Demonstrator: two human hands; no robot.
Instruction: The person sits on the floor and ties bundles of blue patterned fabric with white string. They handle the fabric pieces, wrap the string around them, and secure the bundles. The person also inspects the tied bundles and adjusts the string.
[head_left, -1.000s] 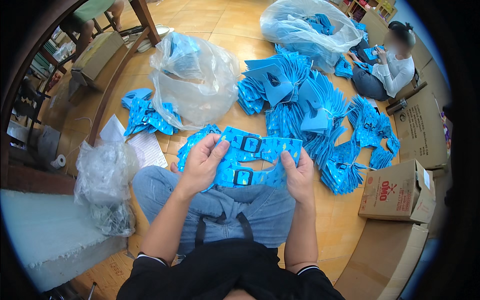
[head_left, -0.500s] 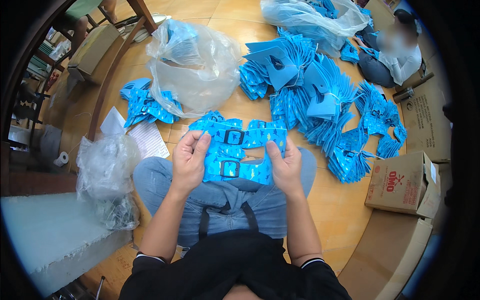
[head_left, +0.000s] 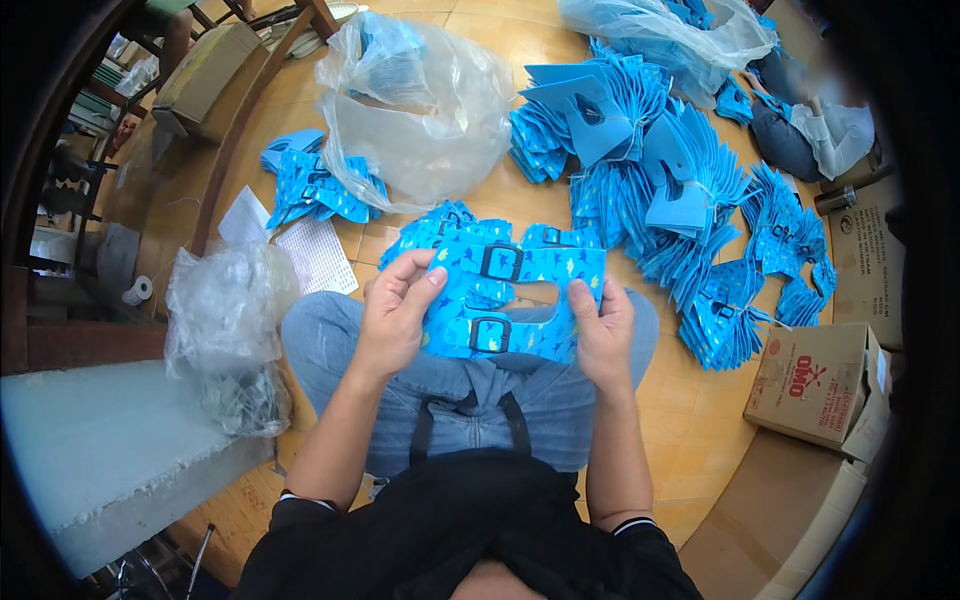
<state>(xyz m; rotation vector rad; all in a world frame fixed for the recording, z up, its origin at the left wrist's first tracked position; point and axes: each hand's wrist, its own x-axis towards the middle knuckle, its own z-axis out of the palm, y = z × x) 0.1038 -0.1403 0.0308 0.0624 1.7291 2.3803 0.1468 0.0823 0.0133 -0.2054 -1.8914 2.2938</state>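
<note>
My left hand and right hand hold a blue patterned piece by its two side edges near the center of the frame, each thumb pressed on the face and the fingers curled behind, largely hidden from view. The piece is spread above my crossed legs in blue jeans, its cut-out gap showing between two black buckles, the upper one and the lower one. Just beyond it, at center, lies a bundle of similar blue pieces, partly covered by the one in my grip. A translucent plastic bag with blue contents sits at upper center, beside a smaller blue stack at upper left, near sheets of paper on the tiled floor. Crumpled clear plastic and a small white roll occupy the left of the frame. A large heap of tied blue bundles fans out at upper right, below a second plastic bag. A co-worker sits on the floor at the far upper right, partly lost in the dark rim, while a cardboard box stands at lower right.
</note>
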